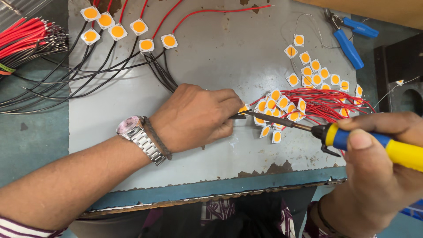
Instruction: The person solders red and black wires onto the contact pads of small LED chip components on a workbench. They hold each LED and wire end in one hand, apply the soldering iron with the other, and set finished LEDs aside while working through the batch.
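Note:
My left hand (194,117) rests on a grey metal sheet (211,57), fingers pinched on a small square white chip with an orange disc (243,108) and a black wire. My right hand (383,163) grips the yellow and blue handle of a soldering iron (379,142). Its tip (249,113) touches the pinched chip. Just right of the tip lies a cluster of the same chips with red wires (326,105).
Wired chips with red and black leads (116,31) lie at the top left. Loose chips (315,72) are scattered at the upper right. Blue-handled pliers (350,35) lie at the top right, a bundle of red wires (26,35) at the far left.

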